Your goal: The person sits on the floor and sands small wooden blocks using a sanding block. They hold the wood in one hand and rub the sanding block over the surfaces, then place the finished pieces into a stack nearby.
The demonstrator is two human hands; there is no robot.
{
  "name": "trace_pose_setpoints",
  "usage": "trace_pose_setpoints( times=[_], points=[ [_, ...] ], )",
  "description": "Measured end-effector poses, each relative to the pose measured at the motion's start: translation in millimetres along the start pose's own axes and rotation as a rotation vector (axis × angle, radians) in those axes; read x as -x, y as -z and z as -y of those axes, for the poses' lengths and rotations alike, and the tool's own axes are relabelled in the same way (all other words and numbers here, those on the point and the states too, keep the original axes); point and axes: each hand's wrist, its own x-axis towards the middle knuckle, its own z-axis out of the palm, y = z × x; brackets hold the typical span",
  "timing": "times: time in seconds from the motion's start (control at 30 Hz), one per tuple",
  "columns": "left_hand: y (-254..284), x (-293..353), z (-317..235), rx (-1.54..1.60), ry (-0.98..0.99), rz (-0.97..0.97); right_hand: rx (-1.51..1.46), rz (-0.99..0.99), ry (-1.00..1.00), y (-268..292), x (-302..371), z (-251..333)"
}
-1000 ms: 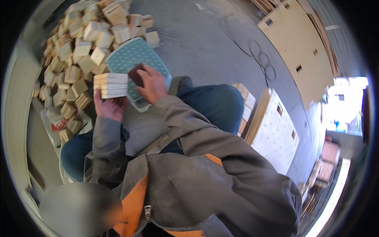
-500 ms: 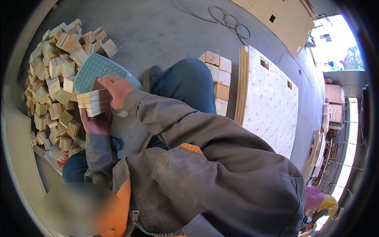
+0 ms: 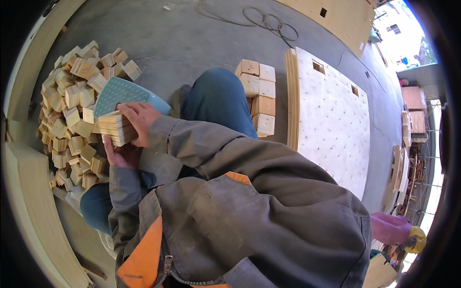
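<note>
1 wooden block (image 3: 113, 129) in left grip (image 3: 123, 154) beside teal plastic stool (image 3: 124, 91)

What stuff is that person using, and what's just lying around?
Seems part of the job:
wooden block, held in the left hand, with the right hand against it
brown thing, mostly hidden, at the right fingertips
block pile, probably

Probably just lying about:
looped cable
big pale board

Left hand (image 3: 124, 155) is held out, palm turned up. Right hand (image 3: 142, 122) is placed just beyond it, palm turned down; right forearm (image 3: 194, 137) is extended leftward, right knee (image 3: 218, 89) is bent.
</note>
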Motion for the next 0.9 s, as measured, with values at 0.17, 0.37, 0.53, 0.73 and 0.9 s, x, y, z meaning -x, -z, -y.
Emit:
trace_pose_setpoints(
  times=[0.17, 0.37, 0.53, 0.73, 0.9],
  points=[
    [-3.5, 3.3, 6.1, 0.023, -0.055, 0.099, 0.036, -0.084, -0.010, 4.5, 2.8, 6.9],
    [8.2, 2.2, -5.1, -0.028, -0.005, 0.232, -0.018, -0.311, -0.044, 15.5, -7.0, 9.4],
    [36.7, 0.2, -21.8, -0.086, -0.061, -0.028, -0.188, -0.447, -0.406, 63.2, -24.1, -20.7],
    [109.8, -13.8, -45.7, -0.023, -0.126, -0.164, -0.792, -0.777, -0.577, 190.1, -15.4, -57.7],
    [83.8, -9.6, -38.3, -0.059, -0.093, -0.087, -0.851, -0.960, -0.820, 223.3, 81.5, -138.3]
  ],
)
